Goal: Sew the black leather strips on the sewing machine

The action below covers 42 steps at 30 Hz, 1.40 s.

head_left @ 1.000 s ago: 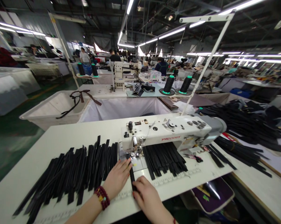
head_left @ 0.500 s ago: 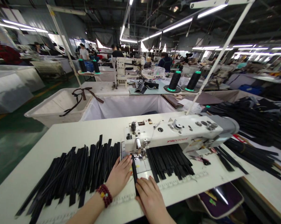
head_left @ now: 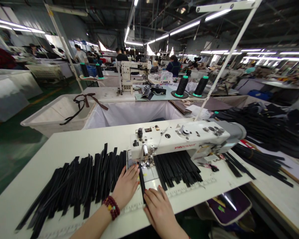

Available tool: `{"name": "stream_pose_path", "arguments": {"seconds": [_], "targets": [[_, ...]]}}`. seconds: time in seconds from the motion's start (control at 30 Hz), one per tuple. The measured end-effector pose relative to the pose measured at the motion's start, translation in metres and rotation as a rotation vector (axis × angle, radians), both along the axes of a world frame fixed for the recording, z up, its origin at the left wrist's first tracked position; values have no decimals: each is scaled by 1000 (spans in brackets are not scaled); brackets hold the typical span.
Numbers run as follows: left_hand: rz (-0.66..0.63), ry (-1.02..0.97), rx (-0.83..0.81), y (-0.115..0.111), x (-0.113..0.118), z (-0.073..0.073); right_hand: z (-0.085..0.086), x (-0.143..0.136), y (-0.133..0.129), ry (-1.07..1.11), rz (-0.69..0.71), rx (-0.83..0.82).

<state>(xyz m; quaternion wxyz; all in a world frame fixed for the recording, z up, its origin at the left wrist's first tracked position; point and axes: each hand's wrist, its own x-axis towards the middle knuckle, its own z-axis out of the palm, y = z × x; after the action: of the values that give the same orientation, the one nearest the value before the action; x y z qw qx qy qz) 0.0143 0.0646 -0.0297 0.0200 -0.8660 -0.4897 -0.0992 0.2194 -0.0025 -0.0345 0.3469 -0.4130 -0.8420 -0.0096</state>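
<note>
A narrow black strip (head_left: pixel 142 181) lies on the metal plate of a white sewing machine (head_left: pixel 164 141), its far end under the presser foot (head_left: pixel 145 163). My left hand (head_left: pixel 126 186) rests flat along the strip's left side, fingers stretched toward the foot and fingertips at its edge. At the strip's near end, my right hand (head_left: pixel 159 207) has its fingers closed over it; the thumb's grip is partly hidden. Many black strips (head_left: pixel 85 182) are spread left of my left hand. More finished-looking strips (head_left: pixel 178 169) lie beneath the machine's arm.
Small scissors (head_left: pixel 211 167) lie right of the strips under the arm. A ruler tape (head_left: pixel 189 189) runs along the table's front. Beyond the table stand a lined bin (head_left: pixel 129 113) and thread cones (head_left: pixel 181 86). Dark pieces (head_left: pixel 269 129) are heaped at right. Several people work farther back.
The view has turned slightly, so the scene sits a little farther left. Both hands keep nearly the same place along the strip, and any feed of it is too small to tell.
</note>
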Motion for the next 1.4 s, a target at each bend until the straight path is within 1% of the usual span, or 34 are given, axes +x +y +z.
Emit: {"name": "stream_pose_path", "arguments": {"seconds": [0.1, 0.17, 0.33, 0.53, 0.8, 0.97, 1.17, 1.27, 1.4], "targets": [[-23, -5, 16, -8, -1, -3, 6, 3, -5, 22, 35, 36], [-39, -25, 26, -9, -3, -5, 7, 5, -7, 24, 46, 41], [-53, -42, 26, -3, -5, -7, 4, 4, -3, 13, 64, 31], [-30, -13, -6, 5, -5, -2, 5, 1, 9, -16, 68, -21], [-25, 7, -52, 19, -7, -1, 2, -2, 33, -93, 75, -119], [1, 26, -68, 24, -4, 1, 1, -8, 51, -134, 76, -100], [11, 67, -83, 26, -2, 4, 4, -14, 76, -226, 88, -35], [13, 71, -70, 27, -2, 4, 6, -19, 87, -280, 53, -26], [9, 51, -78, 28, -3, 5, 7, -29, 96, -338, -16, -66]]}}
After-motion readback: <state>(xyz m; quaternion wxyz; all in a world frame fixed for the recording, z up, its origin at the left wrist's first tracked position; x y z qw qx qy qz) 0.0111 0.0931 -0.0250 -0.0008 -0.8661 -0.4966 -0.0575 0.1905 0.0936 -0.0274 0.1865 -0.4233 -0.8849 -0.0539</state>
